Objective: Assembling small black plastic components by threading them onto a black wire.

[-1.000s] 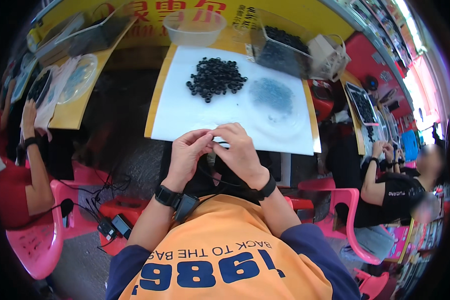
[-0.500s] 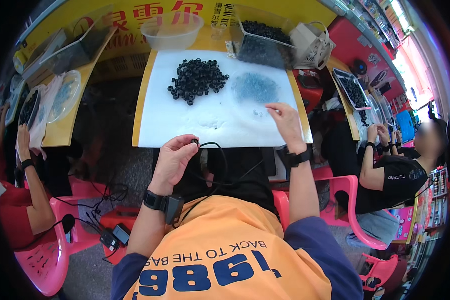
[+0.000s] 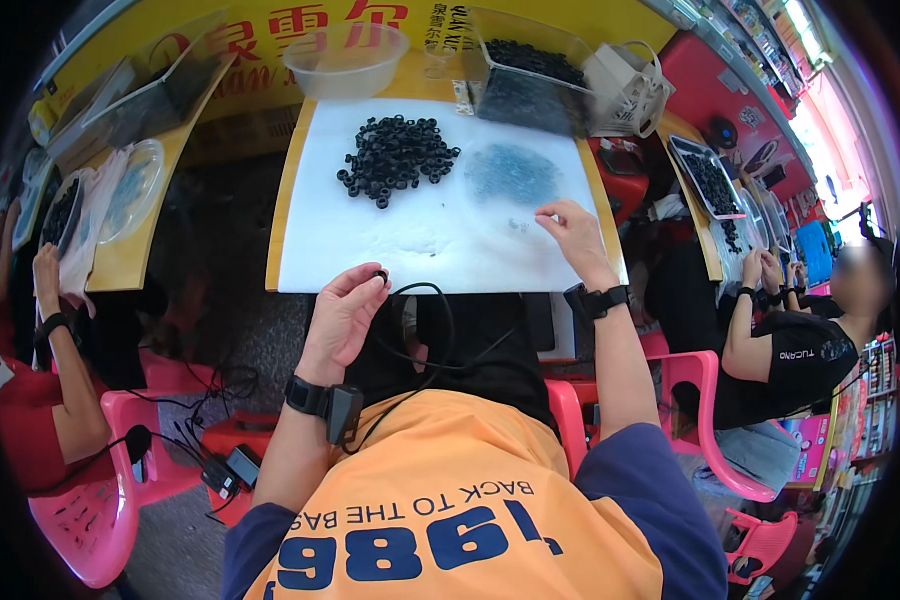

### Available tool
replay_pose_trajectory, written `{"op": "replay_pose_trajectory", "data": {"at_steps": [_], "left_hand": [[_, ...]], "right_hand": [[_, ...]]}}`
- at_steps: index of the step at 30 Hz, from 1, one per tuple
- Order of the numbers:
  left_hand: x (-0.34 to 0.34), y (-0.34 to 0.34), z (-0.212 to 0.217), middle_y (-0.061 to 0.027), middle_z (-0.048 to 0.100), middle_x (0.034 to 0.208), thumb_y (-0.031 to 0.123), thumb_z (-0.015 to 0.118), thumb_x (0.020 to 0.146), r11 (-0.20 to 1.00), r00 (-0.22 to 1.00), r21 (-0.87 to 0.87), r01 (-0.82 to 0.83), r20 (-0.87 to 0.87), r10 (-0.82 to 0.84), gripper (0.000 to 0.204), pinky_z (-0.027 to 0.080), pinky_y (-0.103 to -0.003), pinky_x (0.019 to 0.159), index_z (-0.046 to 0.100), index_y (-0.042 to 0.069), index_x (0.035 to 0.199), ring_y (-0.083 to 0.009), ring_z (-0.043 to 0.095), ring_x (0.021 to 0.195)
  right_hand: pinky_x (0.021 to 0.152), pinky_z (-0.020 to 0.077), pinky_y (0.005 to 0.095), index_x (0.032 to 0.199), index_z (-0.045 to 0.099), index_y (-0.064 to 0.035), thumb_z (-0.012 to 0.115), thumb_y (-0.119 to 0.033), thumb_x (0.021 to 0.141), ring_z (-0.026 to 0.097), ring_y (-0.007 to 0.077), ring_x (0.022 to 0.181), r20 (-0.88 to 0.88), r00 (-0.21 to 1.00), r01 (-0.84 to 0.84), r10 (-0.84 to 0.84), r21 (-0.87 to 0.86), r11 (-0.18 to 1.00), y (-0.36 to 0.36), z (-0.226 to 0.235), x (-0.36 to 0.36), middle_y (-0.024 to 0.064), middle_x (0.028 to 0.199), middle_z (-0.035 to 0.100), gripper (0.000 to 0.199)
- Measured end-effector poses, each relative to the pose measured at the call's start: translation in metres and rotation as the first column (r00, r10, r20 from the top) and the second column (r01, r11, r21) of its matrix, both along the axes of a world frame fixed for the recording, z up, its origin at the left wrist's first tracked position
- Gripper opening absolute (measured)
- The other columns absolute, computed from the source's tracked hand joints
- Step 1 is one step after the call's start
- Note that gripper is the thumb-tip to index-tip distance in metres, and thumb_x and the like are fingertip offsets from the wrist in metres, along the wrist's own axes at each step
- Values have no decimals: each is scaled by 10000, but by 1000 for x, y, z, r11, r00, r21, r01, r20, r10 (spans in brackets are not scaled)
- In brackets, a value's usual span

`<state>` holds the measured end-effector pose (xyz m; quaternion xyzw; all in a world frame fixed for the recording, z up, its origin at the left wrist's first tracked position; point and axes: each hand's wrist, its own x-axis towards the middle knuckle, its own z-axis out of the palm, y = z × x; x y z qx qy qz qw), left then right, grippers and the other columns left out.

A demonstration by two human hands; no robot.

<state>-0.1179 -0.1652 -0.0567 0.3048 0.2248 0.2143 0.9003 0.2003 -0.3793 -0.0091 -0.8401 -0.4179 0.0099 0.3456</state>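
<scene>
My left hand [image 3: 342, 318] pinches a small black ring [image 3: 381, 275] between thumb and fingertips, just over the near edge of the white sheet [image 3: 320, 235]. Over the sheet's right side, my right hand [image 3: 572, 238] has thumb and forefinger pressed together; anything between them is too small to make out. Close to those fingertips lie a few tiny clear pieces [image 3: 518, 226]. A larger patch of small translucent bluish pieces [image 3: 513, 175] spreads just beyond. To the left of that patch sits a heap of black rings [image 3: 398, 158].
Behind the sheet stand a clear round tub [image 3: 345, 65] and a clear bin [image 3: 530, 95] of black pieces, with a beige bag [image 3: 625, 92] beside it. A black cable [image 3: 450, 325] loops near my left wrist. People work at tables on both sides.
My left hand has risen slightly and shifted left with the black ring, which now shows more plainly. My right hand has moved slightly up and right, still pinched.
</scene>
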Motion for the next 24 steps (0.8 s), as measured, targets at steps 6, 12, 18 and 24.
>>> {"op": "replay_pose_trajectory", "data": {"at_steps": [6,12,18,24], "left_hand": [[2,-4,1,-112,703,1091,-2,658,959,998,998,-28,61,13,-61,233,603,-261,862,649,-9,1191,-190,706,978],[0,-5,9,-145,698,1142,5,639,974,998,997,-29,54,65,-52,245,599,-268,901,641,-21,1217,-206,704,1029],[0,-10,17,-156,692,1162,3,633,977,994,988,19,108,106,-109,273,590,-273,932,635,-34,1248,-213,699,1060],[-2,-17,21,-142,687,1183,-4,614,985,985,960,44,165,220,-171,265,580,-299,968,648,-24,1247,-224,692,1098]], "right_hand": [[660,445,216,1103,724,33,697,-108,940,538,76,707,-687,723,217,78,332,918,-7,-11,11,69,963,718,218],[668,454,196,1138,699,46,686,-54,958,560,68,733,-849,458,340,262,440,832,0,0,0,107,978,709,206],[683,457,210,1105,710,49,670,-28,959,552,84,731,-815,389,223,430,536,814,25,14,-59,105,967,702,169],[765,503,211,1070,730,50,690,-2,931,640,88,821,-729,578,7,366,453,892,58,38,-155,72,945,731,154]]}}
